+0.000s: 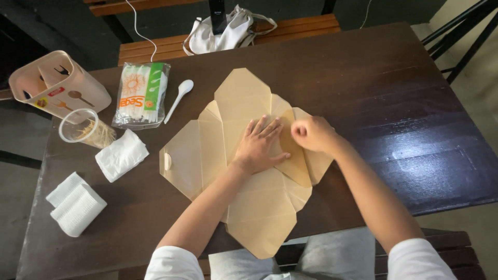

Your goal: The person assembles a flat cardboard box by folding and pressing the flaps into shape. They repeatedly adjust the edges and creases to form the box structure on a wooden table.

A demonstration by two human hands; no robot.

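A flat, unfolded brown paper food box [244,202] lies spread on the dark wooden table [394,93]. My left hand [258,145] presses flat on its middle panel, fingers spread. My right hand [311,133] pinches the right-hand flap of the box and folds it inward, so that flap lies partly over the middle, next to my left fingertips.
A white plastic spoon [179,98] and a packet of plastic spoons [141,94] lie at the back left. A beige cutlery holder [57,85], a clear cup of toothpicks [85,128] and white napkins [121,154] [76,205] sit along the left. A white bag [224,32] rests on the bench behind.
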